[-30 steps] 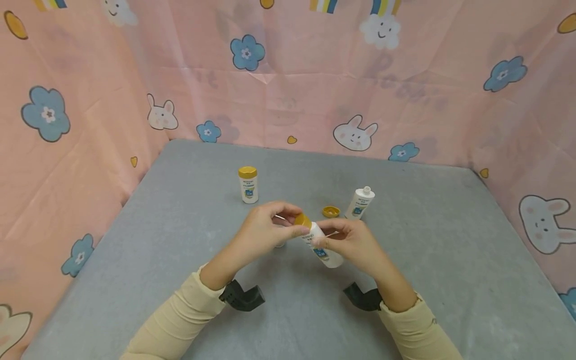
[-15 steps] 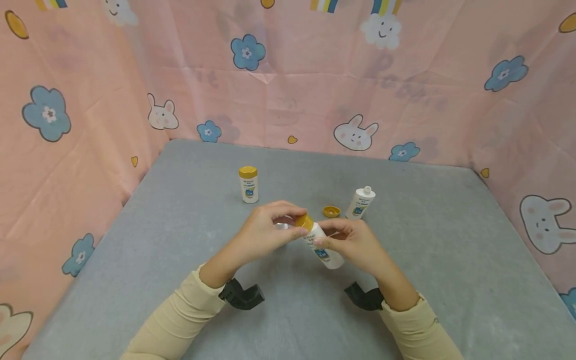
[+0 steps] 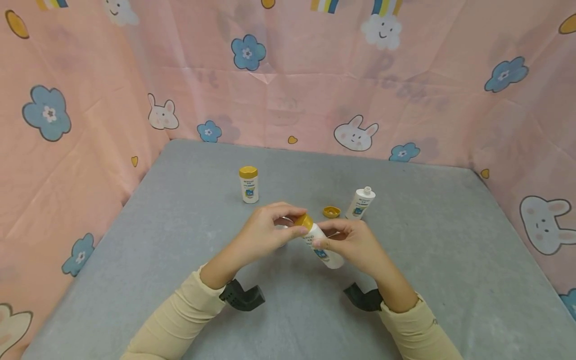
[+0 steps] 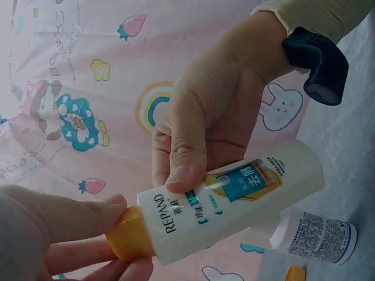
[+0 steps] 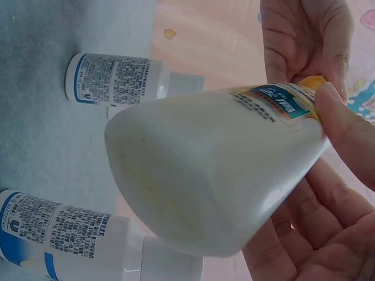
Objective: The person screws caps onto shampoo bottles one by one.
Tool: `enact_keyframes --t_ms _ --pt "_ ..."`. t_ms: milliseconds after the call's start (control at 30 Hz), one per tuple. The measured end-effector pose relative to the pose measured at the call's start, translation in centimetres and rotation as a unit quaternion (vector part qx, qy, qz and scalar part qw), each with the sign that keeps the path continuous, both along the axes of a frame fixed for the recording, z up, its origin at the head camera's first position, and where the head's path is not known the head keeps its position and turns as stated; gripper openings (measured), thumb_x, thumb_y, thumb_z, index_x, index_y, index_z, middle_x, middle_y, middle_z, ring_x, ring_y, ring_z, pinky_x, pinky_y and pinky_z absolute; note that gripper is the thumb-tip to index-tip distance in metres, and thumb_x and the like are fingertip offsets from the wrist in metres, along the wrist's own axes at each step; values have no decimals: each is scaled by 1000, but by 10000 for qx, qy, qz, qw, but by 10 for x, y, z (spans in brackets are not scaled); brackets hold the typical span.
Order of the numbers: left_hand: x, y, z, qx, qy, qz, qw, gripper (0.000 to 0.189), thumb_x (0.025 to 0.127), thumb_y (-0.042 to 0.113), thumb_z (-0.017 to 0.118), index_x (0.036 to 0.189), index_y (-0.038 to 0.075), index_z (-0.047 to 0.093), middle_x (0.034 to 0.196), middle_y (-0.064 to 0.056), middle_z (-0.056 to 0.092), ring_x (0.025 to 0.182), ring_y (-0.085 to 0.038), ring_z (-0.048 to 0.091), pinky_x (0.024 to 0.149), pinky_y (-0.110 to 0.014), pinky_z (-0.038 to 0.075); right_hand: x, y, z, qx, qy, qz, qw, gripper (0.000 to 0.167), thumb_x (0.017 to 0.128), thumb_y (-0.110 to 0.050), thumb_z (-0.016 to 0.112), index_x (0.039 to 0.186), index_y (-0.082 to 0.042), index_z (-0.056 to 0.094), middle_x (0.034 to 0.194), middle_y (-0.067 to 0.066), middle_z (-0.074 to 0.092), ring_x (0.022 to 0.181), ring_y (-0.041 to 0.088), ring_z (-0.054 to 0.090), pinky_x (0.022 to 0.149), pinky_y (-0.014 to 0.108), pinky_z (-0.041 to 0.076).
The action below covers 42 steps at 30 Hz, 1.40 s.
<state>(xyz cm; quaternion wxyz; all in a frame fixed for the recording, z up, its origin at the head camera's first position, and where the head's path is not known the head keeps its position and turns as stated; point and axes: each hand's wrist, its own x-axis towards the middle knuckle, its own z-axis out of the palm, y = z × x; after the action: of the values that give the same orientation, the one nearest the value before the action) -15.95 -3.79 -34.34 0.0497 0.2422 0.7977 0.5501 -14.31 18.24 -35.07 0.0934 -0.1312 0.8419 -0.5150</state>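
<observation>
Between both hands a white shampoo-type bottle (image 3: pixel 321 251) is held tilted, its gold cap (image 3: pixel 304 221) toward the upper left. My left hand (image 3: pixel 263 227) pinches that cap between thumb and fingers. The bottle's body is gripped by my right hand (image 3: pixel 353 241), thumb across the front label. In the left wrist view the cap (image 4: pixel 130 234) sits at the neck end, beside the printed word REPAND. The right wrist view shows the bottle's broad base (image 5: pixel 170 181) close up. Partly hidden behind my left hand is another white container (image 3: pixel 281 240).
A white bottle with a gold lid (image 3: pixel 249 186) stands at the back left. An uncapped white bottle (image 3: pixel 360 204) stands right of centre, with a loose gold cap (image 3: pixel 331 212) lying beside it. Pink patterned cloth (image 3: pixel 279 90) rises behind the grey table (image 3: pixel 432 240).
My left fingers have shifted slightly right with the cap over the last second. The right hand and the bottles on the table look the same.
</observation>
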Motion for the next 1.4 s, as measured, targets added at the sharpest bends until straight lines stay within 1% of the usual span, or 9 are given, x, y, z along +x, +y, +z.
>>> enact_keyframes --t_ms 300,433,600,767,833,933,1167,1333,1400 --pt "1 -3 2 -78 220 -210 9995 36 89 11 74 123 -1 68 118 -10 70 102 -20 67 93 -27 56 0 1 0 92 153 86 9998 29 86 -17 78 109 0 74 101 16 74 83 17 70 74 30 59" --pt "1 -4 1 -53 180 -246 9995 36 90 11 74 124 2 68 121 -10 69 104 -20 67 94 -28 56 0 1 0 31 85 55 9999 31 86 -17 78 111 0 73 104 17 74 82 17 70 73 30 59" --pt "0 -3 1 5 -185 -127 9997 38 90 15 74 126 5 67 122 -8 69 106 -19 67 92 -27 57 1 0 1 -28 -23 -121 9999 34 85 -19 79 114 -1 73 107 18 73 84 18 72 74 33 59" --pt "0 -1 3 -157 -622 150 9978 35 89 21 76 121 9 69 111 -6 71 94 -15 70 77 -26 59 2 -2 1 51 80 -244 9997 35 83 -19 81 113 -2 74 108 18 73 87 22 74 75 34 60" --pt "1 -1 3 -188 -683 221 9972 33 89 21 76 119 10 70 107 -6 71 90 -15 71 73 -26 58 2 -3 0 78 150 -252 9995 35 83 -19 81 112 -2 74 109 18 73 87 23 74 74 34 60" --pt "1 0 3 -212 -587 257 9977 32 88 20 76 118 9 71 107 -6 71 90 -15 71 73 -25 58 2 -3 0 126 275 -223 9993 33 84 -19 80 112 -2 74 108 18 74 86 23 74 73 31 60" --pt "1 0 2 -189 -207 160 9995 31 89 15 75 118 4 71 110 -7 72 97 -17 67 83 -24 58 3 -4 0 272 569 -81 9980 31 85 -16 78 112 -1 74 106 17 75 84 20 72 72 25 59" --pt "0 -1 0 -133 -33 32 9999 31 89 11 74 119 2 71 114 -9 71 99 -19 68 88 -24 58 3 -3 0 209 505 15 9985 30 86 -17 77 112 0 73 104 17 75 81 17 72 71 27 59" --pt "0 -1 0 -83 -39 -37 10000 31 89 10 74 119 2 70 116 -9 71 100 -20 68 89 -26 58 3 -1 0 188 443 66 9988 30 87 -17 76 112 0 73 104 17 75 81 16 72 71 27 59"
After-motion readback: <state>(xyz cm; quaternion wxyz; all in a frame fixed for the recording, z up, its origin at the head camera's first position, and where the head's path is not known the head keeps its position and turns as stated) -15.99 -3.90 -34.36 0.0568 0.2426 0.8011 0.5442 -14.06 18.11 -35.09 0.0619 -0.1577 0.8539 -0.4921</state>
